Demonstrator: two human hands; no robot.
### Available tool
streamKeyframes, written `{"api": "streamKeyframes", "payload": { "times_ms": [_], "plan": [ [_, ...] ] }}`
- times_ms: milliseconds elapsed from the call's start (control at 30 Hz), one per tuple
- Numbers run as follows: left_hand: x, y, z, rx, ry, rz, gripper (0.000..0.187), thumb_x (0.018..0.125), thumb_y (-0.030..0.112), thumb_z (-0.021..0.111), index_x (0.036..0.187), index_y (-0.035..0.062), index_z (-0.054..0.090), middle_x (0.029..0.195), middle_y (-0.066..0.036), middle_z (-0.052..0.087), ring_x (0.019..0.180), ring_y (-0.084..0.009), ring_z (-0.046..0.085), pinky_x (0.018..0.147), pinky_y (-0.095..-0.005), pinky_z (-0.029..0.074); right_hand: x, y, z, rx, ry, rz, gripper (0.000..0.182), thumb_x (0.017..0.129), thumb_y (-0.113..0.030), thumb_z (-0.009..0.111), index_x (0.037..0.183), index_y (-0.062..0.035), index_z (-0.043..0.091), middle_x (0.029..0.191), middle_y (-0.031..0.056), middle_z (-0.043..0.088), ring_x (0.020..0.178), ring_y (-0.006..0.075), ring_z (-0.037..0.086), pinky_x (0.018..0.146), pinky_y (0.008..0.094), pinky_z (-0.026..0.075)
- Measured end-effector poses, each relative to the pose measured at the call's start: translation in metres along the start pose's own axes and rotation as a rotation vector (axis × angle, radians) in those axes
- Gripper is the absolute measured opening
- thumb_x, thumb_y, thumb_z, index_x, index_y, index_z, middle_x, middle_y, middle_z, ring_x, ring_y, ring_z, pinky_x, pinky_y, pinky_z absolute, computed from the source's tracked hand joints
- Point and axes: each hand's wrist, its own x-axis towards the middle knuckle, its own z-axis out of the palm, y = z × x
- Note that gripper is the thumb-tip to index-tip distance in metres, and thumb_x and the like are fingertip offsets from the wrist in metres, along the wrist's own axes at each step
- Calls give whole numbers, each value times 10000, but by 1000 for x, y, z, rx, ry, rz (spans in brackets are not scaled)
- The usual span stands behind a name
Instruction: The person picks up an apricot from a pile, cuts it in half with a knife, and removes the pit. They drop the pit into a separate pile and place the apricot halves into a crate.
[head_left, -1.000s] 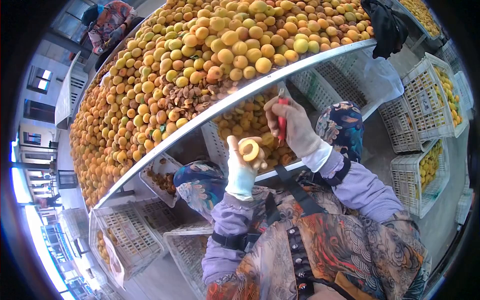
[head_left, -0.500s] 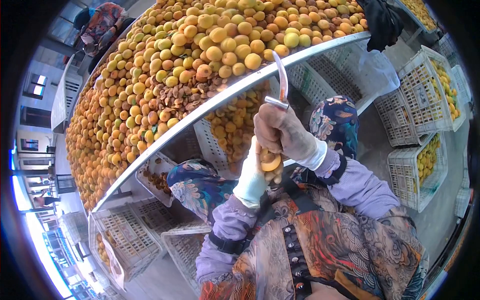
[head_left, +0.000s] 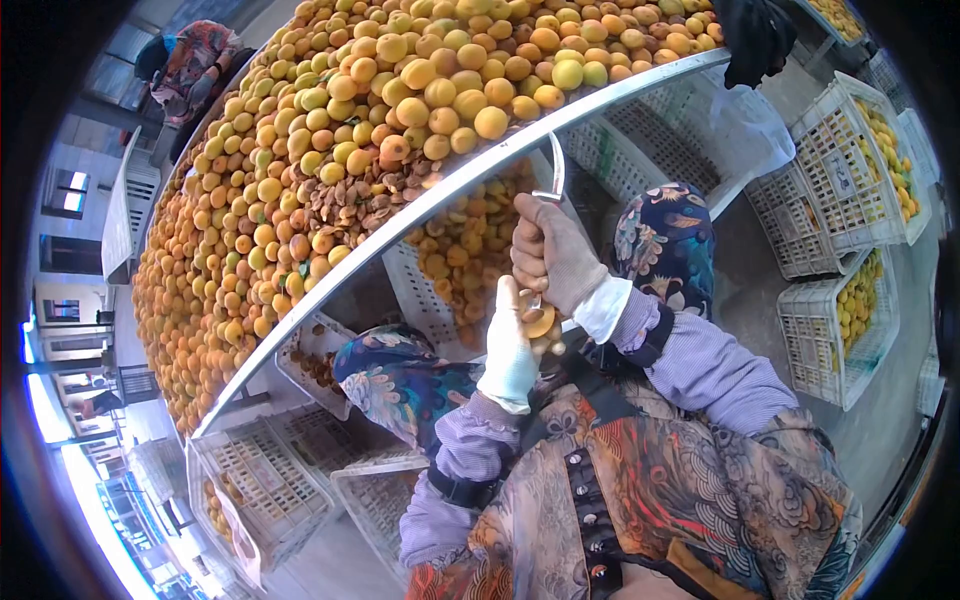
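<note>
My left hand [head_left: 510, 345], in a white glove, is closed around an orange apricot [head_left: 540, 322] in front of my chest. Just above it my right hand [head_left: 555, 258], in a stained glove, is wrapped round the handle of a curved knife. The knife's blade [head_left: 558, 165] points up, away from the fruit. The lower end of the handle meets the apricot, partly hidden by my fingers. Beyond both hands stands a white crate [head_left: 405, 290] holding apricot pieces [head_left: 465, 255]. Brown pits [head_left: 365, 205] lie heaped on the table near its rim.
A large table with a metal rim [head_left: 450, 190] carries a heap of whole apricots [head_left: 300, 130]. Stacked crates [head_left: 835, 180] of fruit stand at right, more crates [head_left: 260, 475] at lower left. A black cloth [head_left: 755, 45] hangs over the table's corner. Another person [head_left: 195, 70] works at far left.
My right hand has come slightly down and left, and the knife blade has dropped and turned with it. My left hand keeps hold of the apricot. The view has shifted a little.
</note>
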Motion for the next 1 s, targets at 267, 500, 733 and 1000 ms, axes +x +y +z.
{"api": "streamKeyframes", "payload": {
  "times_ms": [267, 500, 733, 1000],
  "plan": [
    [5, -2, -19, -478, -349, -47, 299, 924, 320, 509, 1071, 63, 546, 886, -95, 573, 736, -229, 502, 859, -483, 418, 6, 1, 2, -36, 67, -51, 347, 913, -318, 529, 648, -155, 374, 510, -53, 271, 361, 76, 266, 326, 239, 217],
    [2, 44, -24, -335, -248, 227, 336, 879, 150, 605, 1150, -24, 509, 968, -99, 571, 778, -140, 538, 838, -342, 456, 16, -38, 11, 62, 47, -297, 379, 921, -321, 509, 621, -136, 370, 494, -23, 298, 346, 121, 295, 313, 271, 221],
    [28, 167, -50, 325, 356, 843, 228, 871, 164, 605, 1037, 27, 527, 823, -43, 534, 577, -95, 536, 574, -232, 487, 8, -29, -10, -80, 137, -235, 321, 888, -312, 569, 668, -113, 447, 480, -27, 326, 356, 98, 341, 322, 253, 254],
    [41, 203, -50, 769, 577, 979, 194, 839, 115, 600, 1015, 45, 555, 800, -55, 556, 556, -106, 511, 490, -245, 432, 8, -19, -27, -579, 103, -84, 193, 883, -269, 588, 857, -108, 484, 549, -37, 443, 398, 51, 399, 339, 207, 310]
  ]
}}
